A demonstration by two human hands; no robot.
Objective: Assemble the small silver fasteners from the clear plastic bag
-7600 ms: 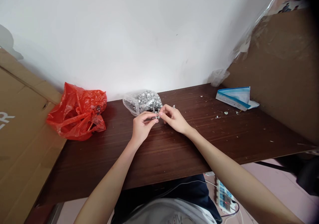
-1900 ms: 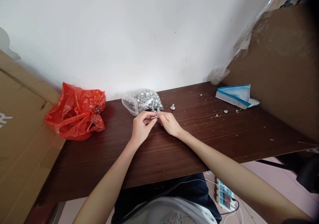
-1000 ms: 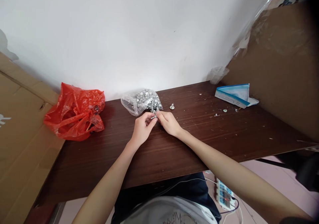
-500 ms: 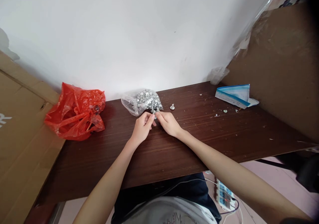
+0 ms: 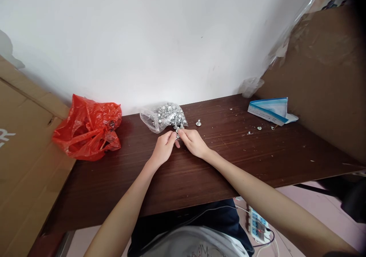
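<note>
My left hand (image 5: 165, 148) and my right hand (image 5: 194, 142) meet over the middle of the table, fingertips almost touching. Between them is a small silver metal screw (image 5: 177, 136), gripped by the fingers of both and partly covered by them. It looks like the loose wide-headed screw (image 5: 198, 123) standing on its head to the right. A couple more such screws (image 5: 182, 126) stand just beyond my fingertips. Right behind them, a clear plastic bag (image 5: 149, 119) lies on its side, filled with many of these shiny metal pieces.
The dark brown wooden table (image 5: 200, 181) backs onto a white wall. A crumpled red plastic bag (image 5: 91, 129) lies at left beside a cardboard box (image 5: 25, 165). At right are a blue-white packet (image 5: 268, 110), a clear plastic cup (image 5: 251, 86), scraps and another cardboard panel (image 5: 323, 82). A power strip (image 5: 257, 222) lies below.
The fingers of my left hand have curled in more around the screw. Both hands stay at nearly the same place, and the things on the table have not moved.
</note>
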